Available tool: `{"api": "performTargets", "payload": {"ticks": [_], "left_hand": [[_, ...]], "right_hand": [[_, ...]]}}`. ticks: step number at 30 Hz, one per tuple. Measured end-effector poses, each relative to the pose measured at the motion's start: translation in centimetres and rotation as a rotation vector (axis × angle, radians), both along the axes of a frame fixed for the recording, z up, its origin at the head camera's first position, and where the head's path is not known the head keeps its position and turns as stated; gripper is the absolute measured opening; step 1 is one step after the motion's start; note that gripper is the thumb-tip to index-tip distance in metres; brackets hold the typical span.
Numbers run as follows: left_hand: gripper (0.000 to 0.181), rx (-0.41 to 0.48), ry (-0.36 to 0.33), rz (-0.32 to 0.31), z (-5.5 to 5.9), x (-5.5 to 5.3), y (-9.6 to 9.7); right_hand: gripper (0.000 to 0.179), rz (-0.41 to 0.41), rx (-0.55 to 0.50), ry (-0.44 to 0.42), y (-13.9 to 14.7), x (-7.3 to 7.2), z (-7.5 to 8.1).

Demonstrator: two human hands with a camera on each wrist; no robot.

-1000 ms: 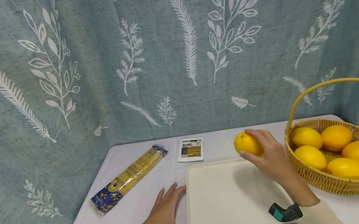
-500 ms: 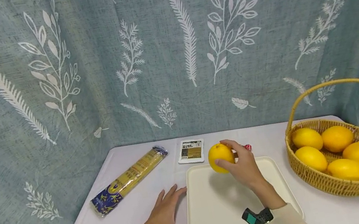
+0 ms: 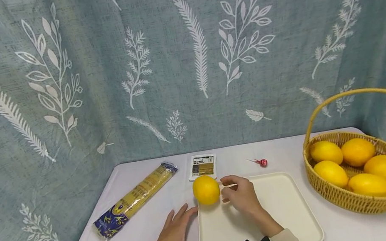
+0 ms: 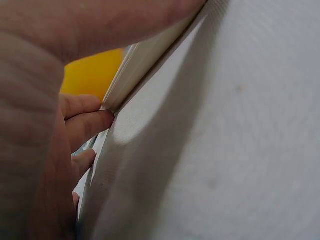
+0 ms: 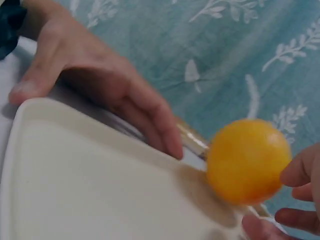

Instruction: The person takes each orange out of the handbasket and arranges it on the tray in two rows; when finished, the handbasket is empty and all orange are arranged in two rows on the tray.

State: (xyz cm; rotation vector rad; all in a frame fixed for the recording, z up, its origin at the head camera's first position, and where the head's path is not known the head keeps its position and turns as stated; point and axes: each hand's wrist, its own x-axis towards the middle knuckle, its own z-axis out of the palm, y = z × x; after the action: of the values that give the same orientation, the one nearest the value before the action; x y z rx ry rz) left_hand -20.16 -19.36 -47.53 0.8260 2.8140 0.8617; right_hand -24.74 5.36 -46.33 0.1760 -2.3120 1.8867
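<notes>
A round orange (image 3: 206, 190) sits at the far left corner of a cream rectangular tray (image 3: 275, 213). My right hand (image 3: 243, 197) is just to its right, fingers spread and loosely bent, with a narrow gap to the fruit in the head view. In the right wrist view a fingertip (image 5: 295, 172) overlaps the edge of the orange and the thumb lies apart, low by the tray. My left hand (image 3: 171, 240) rests on the table with fingers extended, index fingertip and thumb against the tray's left edge. The orange also shows behind that hand in the left wrist view.
On the right stands a wicker basket (image 3: 323, 190) with a tall handle, holding several yellow-orange fruits. A spaghetti pack (image 3: 135, 199) lies left; a flat white labelled packet (image 3: 203, 166) and a red lollipop (image 3: 261, 163) lie behind the tray. A patterned curtain (image 3: 166, 56) hangs behind the table.
My right hand has carried the orange leftward across the tray to its far left corner and let go of it. The lollipop has come into sight. My left hand has stayed at the tray.
</notes>
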Motion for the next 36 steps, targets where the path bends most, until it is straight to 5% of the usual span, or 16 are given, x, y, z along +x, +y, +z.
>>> {"api": "performTargets", "payload": {"ticks": [13, 23, 36], "left_hand": [[0.125, -0.010, -0.027, 0.019, 0.1, -0.1, 0.2], [0.126, -0.024, -0.024, 0.023, 0.1, -0.3, 0.1], [0.125, -0.016, -0.022, 0.007, 0.1, 0.0, -0.2]], "right_hand": [[0.049, 0.058, 0.068, -0.032, -0.9, 0.2, -0.5], [0.050, 0.034, 0.229, 0.054, -1.3, 0.2, -1.2], [0.046, 0.040, 0.238, 0.028, -0.6, 0.7, -0.8]]}}
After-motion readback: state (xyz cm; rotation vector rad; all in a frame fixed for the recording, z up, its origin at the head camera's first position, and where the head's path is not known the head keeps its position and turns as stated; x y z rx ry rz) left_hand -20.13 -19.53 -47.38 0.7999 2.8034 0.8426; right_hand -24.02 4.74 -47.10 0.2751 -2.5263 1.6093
